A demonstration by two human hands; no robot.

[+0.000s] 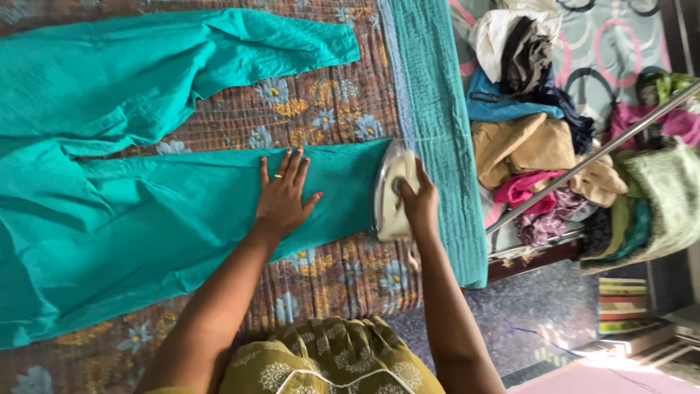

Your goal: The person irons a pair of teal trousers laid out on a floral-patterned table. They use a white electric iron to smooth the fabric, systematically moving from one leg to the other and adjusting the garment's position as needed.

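R hand (421, 203) closed round handle of white iron (392, 191), sole on hem end of teal garment (146, 219). L hand (283, 193) flat, fingers spread, pinning cloth on floral-covered table (321, 109). Mid-pressing; next stroke prob. needs cloth kept taut, L hand clear of iron. Clothes pile (539, 146) w/ more, off to right.

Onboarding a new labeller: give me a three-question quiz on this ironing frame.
1. True or false: the right hand grips the white clothes iron.
2. The left hand rests flat on: A) the teal cotton garment B) the heap of folded clothes C) the metal rod
3. Fill in: the iron sits at the garment's ___ end, by the teal towel strip.

Key: 1 true; 2 A; 3 narrow
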